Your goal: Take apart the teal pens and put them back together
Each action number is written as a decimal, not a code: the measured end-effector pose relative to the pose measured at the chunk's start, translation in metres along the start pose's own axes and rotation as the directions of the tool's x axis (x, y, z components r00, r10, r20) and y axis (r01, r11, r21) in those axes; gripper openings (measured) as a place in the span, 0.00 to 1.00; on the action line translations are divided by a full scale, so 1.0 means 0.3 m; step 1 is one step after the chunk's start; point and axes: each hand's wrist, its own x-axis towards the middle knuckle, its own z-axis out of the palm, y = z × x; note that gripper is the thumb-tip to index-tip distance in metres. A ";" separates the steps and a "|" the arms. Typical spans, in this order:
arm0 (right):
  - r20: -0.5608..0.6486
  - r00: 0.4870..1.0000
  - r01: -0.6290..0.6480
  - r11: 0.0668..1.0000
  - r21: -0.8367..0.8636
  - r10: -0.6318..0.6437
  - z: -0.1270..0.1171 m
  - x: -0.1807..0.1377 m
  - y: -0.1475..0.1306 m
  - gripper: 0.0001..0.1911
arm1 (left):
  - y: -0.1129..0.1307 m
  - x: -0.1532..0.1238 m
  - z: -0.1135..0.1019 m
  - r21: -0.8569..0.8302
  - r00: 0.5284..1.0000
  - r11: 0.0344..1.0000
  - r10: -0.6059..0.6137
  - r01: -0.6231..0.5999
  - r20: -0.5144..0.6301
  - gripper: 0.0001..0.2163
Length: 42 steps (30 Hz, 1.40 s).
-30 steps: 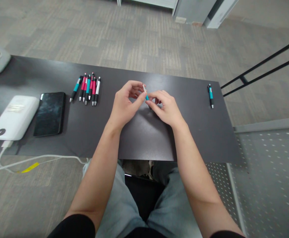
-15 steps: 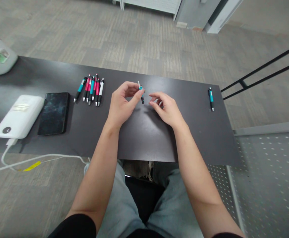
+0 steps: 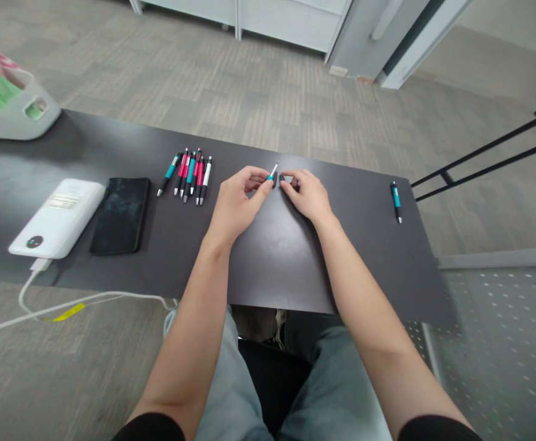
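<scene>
My left hand [image 3: 240, 199] is closed, thumb and fingertips pinching a partly disassembled teal pen [image 3: 271, 177]. A thin white refill [image 3: 275, 167] sticks up from it, tilted right, and a black part shows just below the fingertips. Across a narrow gap, my right hand [image 3: 308, 195] is also closed, with a small dark piece [image 3: 282, 178] at its thumb and fingertips. The piece looks like a black pen part, but the fingers cover most of it. Both hands are low over the dark table [image 3: 277, 263].
Left of my hands lies a row of several red, teal and white pens [image 3: 192, 174]. Beyond it are a black phone [image 3: 120, 214], a white power bank [image 3: 59, 217] with a cable, and a white basket [image 3: 42, 116]. One teal pen [image 3: 396, 202] lies near the right edge.
My right hand has come closer to the left and now has a dark piece at its fingertips. The pen in my left hand has turned, its refill now leaning right. The view has shifted slightly.
</scene>
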 end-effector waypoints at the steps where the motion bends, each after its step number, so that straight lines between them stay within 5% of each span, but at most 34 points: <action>1: 0.004 1.000 0.004 1.000 -0.009 -0.004 0.000 -0.002 0.001 0.18 | 0.003 0.001 -0.003 0.014 1.000 1.000 -0.007 0.007 -0.003 0.03; 8: -0.100 0.993 0.083 0.980 0.180 -0.066 0.035 -0.006 0.073 0.09 | -0.009 0.006 -0.008 0.032 0.998 0.998 -0.060 0.061 -0.029 0.02; 15: -0.171 0.985 0.086 0.833 0.547 0.011 0.065 0.021 0.096 0.30 | -0.031 0.001 -0.006 0.050 0.997 0.997 -0.065 0.063 0.035 0.03; 19: -0.274 0.959 0.152 0.694 0.704 0.068 0.037 0.009 0.062 0.32 | -0.029 -0.004 -0.003 0.082 0.995 0.994 -0.073 0.067 0.071 0.03; 42: -0.192 0.981 0.122 0.696 0.708 0.024 0.022 -0.032 -0.019 0.34 | -0.021 -0.014 0.003 0.103 0.993 0.994 -0.051 0.040 0.104 0.05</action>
